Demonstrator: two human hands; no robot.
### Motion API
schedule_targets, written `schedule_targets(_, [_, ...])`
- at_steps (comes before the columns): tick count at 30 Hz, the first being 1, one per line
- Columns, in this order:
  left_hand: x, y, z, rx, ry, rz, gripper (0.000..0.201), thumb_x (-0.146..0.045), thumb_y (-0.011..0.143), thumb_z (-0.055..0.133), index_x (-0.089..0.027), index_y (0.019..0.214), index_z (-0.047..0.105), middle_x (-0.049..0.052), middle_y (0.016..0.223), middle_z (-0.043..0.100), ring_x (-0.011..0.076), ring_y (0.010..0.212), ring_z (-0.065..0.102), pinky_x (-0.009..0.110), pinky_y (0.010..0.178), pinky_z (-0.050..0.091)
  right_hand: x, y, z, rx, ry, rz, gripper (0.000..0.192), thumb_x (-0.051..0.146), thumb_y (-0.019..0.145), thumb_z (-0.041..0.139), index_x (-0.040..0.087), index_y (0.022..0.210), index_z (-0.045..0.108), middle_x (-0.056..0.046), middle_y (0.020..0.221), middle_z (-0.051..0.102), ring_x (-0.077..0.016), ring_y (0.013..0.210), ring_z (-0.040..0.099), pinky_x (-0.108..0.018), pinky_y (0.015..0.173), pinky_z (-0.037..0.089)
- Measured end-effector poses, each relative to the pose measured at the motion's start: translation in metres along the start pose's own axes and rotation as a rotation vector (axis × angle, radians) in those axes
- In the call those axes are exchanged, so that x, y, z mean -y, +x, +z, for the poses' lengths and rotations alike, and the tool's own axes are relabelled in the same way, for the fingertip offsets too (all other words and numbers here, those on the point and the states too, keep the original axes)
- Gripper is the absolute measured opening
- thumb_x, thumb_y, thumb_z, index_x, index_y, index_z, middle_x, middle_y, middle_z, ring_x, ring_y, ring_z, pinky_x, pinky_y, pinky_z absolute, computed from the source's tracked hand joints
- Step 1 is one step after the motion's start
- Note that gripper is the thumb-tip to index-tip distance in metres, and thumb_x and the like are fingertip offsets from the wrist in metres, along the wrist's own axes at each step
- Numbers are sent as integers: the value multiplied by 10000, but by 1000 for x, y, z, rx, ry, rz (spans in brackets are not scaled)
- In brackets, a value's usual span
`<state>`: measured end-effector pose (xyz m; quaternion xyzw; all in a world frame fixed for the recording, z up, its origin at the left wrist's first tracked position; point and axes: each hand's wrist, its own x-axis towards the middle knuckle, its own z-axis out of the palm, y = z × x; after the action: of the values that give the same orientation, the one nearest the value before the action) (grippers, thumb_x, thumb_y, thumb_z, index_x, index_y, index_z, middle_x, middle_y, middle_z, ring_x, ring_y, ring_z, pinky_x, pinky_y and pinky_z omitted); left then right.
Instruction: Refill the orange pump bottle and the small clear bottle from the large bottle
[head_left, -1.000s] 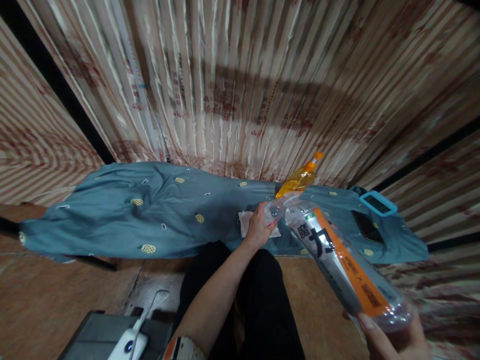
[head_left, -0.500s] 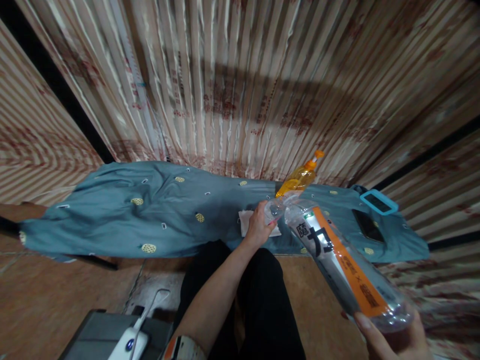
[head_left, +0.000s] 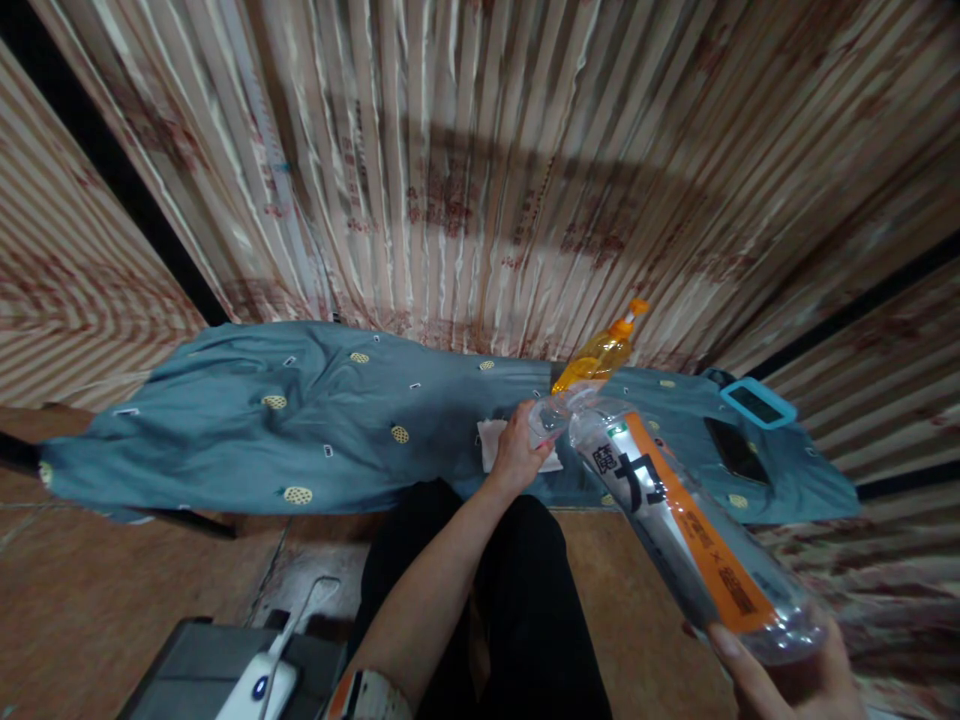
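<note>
One left hand (head_left: 519,447) and one right hand (head_left: 799,680) are showing, so they are making two hands. One large clear bottle (head_left: 690,520) and one yellow pump bottle (head_left: 596,362) are making two bottles. Only one cup (head_left: 549,418) is appearing. On one blue-green cover (head_left: 217,430), one white cloth (head_left: 491,440), one phone (head_left: 735,452) and one blue-framed device (head_left: 757,403) are lying. Below, one white gadget (head_left: 259,688), one cable (head_left: 288,628) and one grey case (head_left: 180,670) are appearing. Two black trouser legs (head_left: 536,600) are showing, also one band (head_left: 371,697).

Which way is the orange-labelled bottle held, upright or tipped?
Tipped: the right hand grips the orange-labelled bottle at its base, and its other end slants toward the clear container in the left hand.
</note>
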<state>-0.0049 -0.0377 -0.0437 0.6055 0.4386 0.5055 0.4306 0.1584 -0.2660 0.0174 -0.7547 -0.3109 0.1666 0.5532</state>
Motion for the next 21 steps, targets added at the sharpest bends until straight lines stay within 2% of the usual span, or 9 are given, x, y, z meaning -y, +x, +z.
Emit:
schedule_targets(4, [0, 0, -1, 2, 11, 16, 601, -55, 703, 745, -243, 1234, 537, 44, 1136, 689, 257, 1148, 656, 432, 1040, 508, 1, -1, 2, -3, 44, 20, 1147, 600, 461, 876, 170, 1431, 439, -181, 1410, 523, -441, 1310, 477, -641, 1150, 282])
schedule_targets(12, [-3, 1, -2, 5, 46, 4, 601, -61, 695, 756, -209, 1235, 536, 64, 1145, 687, 260, 1122, 660, 433, 1026, 516, 4, -2, 3, -28, -5, -7, 1120, 638, 461, 861, 176, 1402, 466, -180, 1364, 551, -438, 1283, 497, -647, 1143, 287])
schedule_targets(18, [-3, 0, -2, 1, 18, -5, 589, -56, 690, 752, -231, 1213, 546, 41, 1102, 689, 252, 1118, 657, 426, 1021, 512, 3, 1, 1, -40, -100, 4, 1137, 692, 456, 833, 155, 1399, 494, -174, 1261, 605, -438, 1198, 549, -662, 1109, 320])
schedule_targets(21, [-3, 0, -1, -5, 16, -9, 586, -56, 684, 754, -230, 1206, 552, 35, 1105, 689, 246, 1113, 658, 412, 1017, 513, 1, 2, 0, -38, -75, 4, 1143, 669, 448, 850, 160, 1404, 485, -169, 1290, 590, -433, 1226, 535, -642, 1123, 316])
